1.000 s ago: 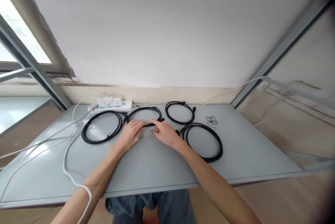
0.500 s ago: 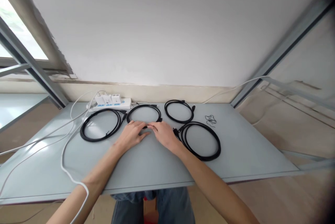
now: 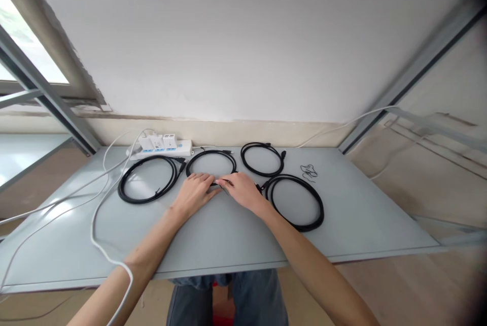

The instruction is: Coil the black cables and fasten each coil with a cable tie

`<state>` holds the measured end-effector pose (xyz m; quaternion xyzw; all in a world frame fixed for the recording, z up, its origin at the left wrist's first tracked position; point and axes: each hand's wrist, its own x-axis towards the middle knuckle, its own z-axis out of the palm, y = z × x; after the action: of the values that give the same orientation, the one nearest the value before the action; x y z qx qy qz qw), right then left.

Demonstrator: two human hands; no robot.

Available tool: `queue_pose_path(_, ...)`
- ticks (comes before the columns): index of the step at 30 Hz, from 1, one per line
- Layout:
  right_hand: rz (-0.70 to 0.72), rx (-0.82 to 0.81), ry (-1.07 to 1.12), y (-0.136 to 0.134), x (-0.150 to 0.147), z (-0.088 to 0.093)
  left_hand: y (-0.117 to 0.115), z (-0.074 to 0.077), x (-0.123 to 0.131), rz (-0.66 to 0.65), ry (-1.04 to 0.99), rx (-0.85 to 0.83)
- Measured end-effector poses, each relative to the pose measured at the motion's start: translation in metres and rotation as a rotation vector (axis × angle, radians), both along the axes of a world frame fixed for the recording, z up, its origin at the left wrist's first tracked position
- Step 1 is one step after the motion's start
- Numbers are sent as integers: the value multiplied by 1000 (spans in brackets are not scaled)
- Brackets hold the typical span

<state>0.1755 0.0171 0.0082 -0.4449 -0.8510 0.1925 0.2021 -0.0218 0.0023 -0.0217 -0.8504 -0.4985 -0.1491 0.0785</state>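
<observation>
My left hand [image 3: 197, 191] and my right hand [image 3: 240, 190] meet at the near edge of a small coiled black cable [image 3: 211, 156] on the grey table [image 3: 213, 237]. Fingers of both hands are curled and pinch the cable's near section, fingertips nearly touching. A larger black coil [image 3: 147, 186] lies to the left. Another small coil [image 3: 262, 159] and a big coil [image 3: 296, 201] lie to the right of my hands.
A white power strip [image 3: 162, 147] with white chargers plugged in sits at the table's back left, and white cords [image 3: 99, 199] trail from it across the left side. Thin black wire ties [image 3: 308, 170] lie right of the coils. A wall stands behind the table.
Both hands stay on the same small coil, fingers drawn slightly closer together. The view has shifted a little; the coils have not visibly moved.
</observation>
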Motion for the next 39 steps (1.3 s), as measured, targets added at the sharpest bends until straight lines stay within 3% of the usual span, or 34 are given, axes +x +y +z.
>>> queue_pose_path(8,45,-13,140,4,-6,-8,-1,0,3,10,-72,-40)
queue_pose_path(16,114,-217,244,7,0,-8,2,0,-7,-12,-173,-94)
queue_pose_path(21,62,-46,108,3,-4,-9,2,-1,-9,4,-165,-66)
queue_pose_path(25,103,81,25,2,-5,-14,2,-2,-10,-6,-127,-45)
queue_pose_path(39,64,241,254,-6,-12,-28,1,0,-11,67,-92,5)
